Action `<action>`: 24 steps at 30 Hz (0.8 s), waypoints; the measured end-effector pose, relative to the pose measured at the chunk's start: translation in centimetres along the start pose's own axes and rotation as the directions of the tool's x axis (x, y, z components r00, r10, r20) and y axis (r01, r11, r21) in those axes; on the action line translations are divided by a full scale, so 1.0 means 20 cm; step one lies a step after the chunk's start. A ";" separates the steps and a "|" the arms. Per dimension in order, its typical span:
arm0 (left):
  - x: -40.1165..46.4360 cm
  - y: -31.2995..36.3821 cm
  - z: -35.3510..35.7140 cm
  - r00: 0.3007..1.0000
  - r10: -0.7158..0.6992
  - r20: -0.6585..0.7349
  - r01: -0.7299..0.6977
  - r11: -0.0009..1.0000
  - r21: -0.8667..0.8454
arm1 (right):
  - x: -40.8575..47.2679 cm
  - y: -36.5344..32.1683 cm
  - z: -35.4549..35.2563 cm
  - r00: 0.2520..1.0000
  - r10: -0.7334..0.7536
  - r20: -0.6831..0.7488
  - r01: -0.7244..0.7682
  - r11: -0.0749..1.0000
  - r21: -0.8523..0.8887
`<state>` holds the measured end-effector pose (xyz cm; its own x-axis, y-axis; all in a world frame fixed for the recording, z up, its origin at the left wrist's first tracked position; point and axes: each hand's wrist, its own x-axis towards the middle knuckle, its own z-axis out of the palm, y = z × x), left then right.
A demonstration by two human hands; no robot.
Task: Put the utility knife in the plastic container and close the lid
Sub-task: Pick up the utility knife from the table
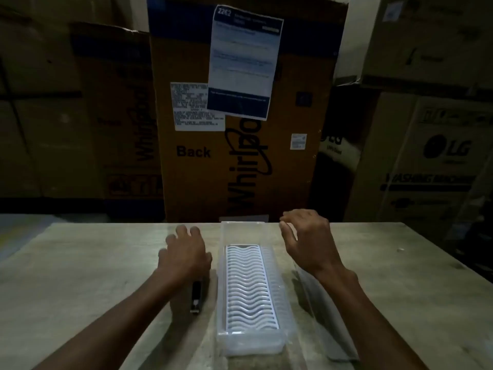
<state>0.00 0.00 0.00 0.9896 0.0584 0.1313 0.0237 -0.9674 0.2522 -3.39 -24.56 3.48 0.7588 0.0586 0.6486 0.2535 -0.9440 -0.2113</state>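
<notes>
A long clear plastic container [285,311] lies lengthwise at the table's middle, with a white wavy grid insert [249,287] inside it. Its clear lid [324,321] stands open along the right side, partly under my right forearm. A dark utility knife [196,296] lies on the table just left of the container. My left hand [186,253] hovers over the knife's far end with fingers spread, holding nothing. My right hand [306,241] is raised to the right of the container's far end, fingers apart and empty.
The pale wooden table [80,276] ends just beyond the container. Behind it stand large cardboard appliance boxes [240,156], one with paper labels, and more boxes stacked at both sides. The room is dim.
</notes>
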 end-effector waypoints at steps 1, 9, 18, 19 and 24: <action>0.00 -0.01 0.03 0.998 -0.026 0.065 0.027 1.000 -0.009 | -0.01 0.02 0.01 1.000 0.000 0.001 -0.001 1.000 0.022; -0.01 0.02 0.10 0.988 -0.048 0.147 0.046 0.999 0.017 | 0.00 0.09 0.05 0.995 0.031 0.090 -0.038 0.996 0.083; 0.01 0.07 0.07 0.980 -0.065 0.190 0.086 0.991 -0.103 | 0.00 0.10 0.09 0.989 0.019 0.146 -0.040 0.990 0.137; 0.01 0.06 0.06 0.980 -0.058 0.192 0.080 0.990 -0.112 | 0.00 0.10 0.09 0.988 0.019 0.150 -0.039 0.990 0.136; -0.01 0.07 0.05 0.984 -0.031 0.177 0.054 0.991 -0.125 | -0.01 0.08 0.10 0.981 0.034 0.189 -0.059 0.989 0.132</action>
<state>0.00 -1.53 -0.61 0.9978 0.0441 -0.0486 0.0592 -0.9243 0.3772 -1.94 -25.52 1.47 0.8667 0.0873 0.4911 0.2851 -0.8946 -0.3442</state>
